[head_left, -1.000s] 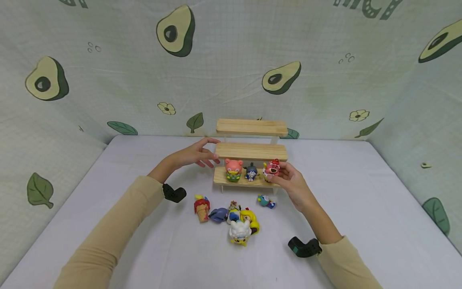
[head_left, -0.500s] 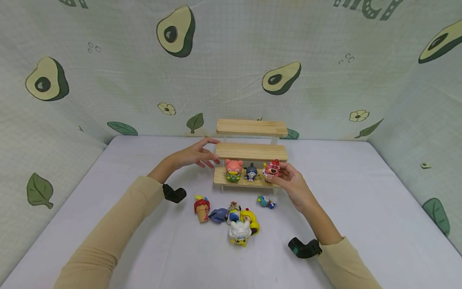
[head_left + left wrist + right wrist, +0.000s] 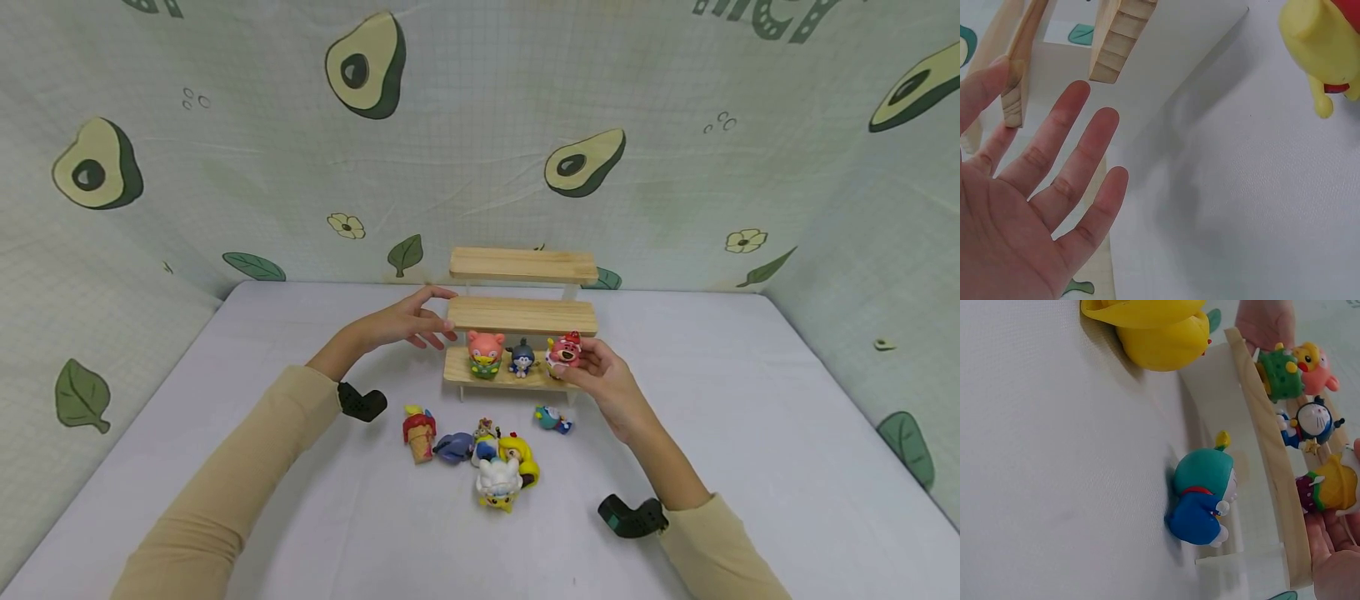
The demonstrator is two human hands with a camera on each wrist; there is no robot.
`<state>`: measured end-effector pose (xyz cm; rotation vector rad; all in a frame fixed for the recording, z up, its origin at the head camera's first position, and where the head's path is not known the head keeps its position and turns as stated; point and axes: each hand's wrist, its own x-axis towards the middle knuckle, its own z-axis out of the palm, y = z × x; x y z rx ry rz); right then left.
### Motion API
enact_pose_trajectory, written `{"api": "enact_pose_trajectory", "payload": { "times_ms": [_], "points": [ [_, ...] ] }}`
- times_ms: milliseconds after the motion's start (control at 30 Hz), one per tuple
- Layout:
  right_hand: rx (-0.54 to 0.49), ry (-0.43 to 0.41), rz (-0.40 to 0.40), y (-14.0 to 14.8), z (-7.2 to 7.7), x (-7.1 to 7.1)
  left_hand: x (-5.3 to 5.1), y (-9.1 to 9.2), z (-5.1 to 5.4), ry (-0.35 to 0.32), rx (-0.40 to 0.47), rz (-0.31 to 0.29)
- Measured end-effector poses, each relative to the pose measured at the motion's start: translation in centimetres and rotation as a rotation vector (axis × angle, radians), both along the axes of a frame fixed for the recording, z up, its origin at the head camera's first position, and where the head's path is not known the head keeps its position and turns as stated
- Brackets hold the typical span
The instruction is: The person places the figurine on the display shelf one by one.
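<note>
A three-tier wooden display stand [image 3: 522, 315] stands at the back middle of the table. My left hand [image 3: 412, 318] is at its left end, thumb and index finger touching the middle tier's end. In the left wrist view the other fingers [image 3: 1099, 140] are spread and hold nothing. My right hand [image 3: 611, 383] holds a pink bear figurine [image 3: 565, 353] with a red top between thumb and fingers, at the lowest tier's right end. Left of it on that tier stand a small dark-blue figurine [image 3: 521, 358] and a pink figurine in green [image 3: 485, 354].
On the white table before the stand lie an ice-cream-cone figurine [image 3: 420, 433], a blue-purple figurine [image 3: 453, 447], a crowned figurine [image 3: 486, 442], a yellow-haired figurine [image 3: 528, 467], a white-and-yellow figurine [image 3: 498, 483] and a teal-and-blue figurine [image 3: 553, 418]. A patterned cloth [image 3: 480, 150] hangs behind.
</note>
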<state>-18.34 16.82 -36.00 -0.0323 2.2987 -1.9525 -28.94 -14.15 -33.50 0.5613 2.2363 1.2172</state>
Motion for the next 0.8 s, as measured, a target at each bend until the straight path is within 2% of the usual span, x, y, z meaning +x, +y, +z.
{"api": "enact_pose_trajectory", "payload": {
  "times_ms": [400,667,800],
  "points": [
    [0.013,-0.03,-0.019,0.4,0.3,0.1,0.0,0.1,0.0,-0.003,0.007,-0.001],
    [-0.071,0.002,0.027,1.9,0.4,0.5,0.1,0.0,0.0,0.0,0.01,0.001],
    [-0.082,0.004,0.011,2.5,0.3,0.5,0.2,0.1,0.0,0.003,0.011,-0.002]
  ]
}}
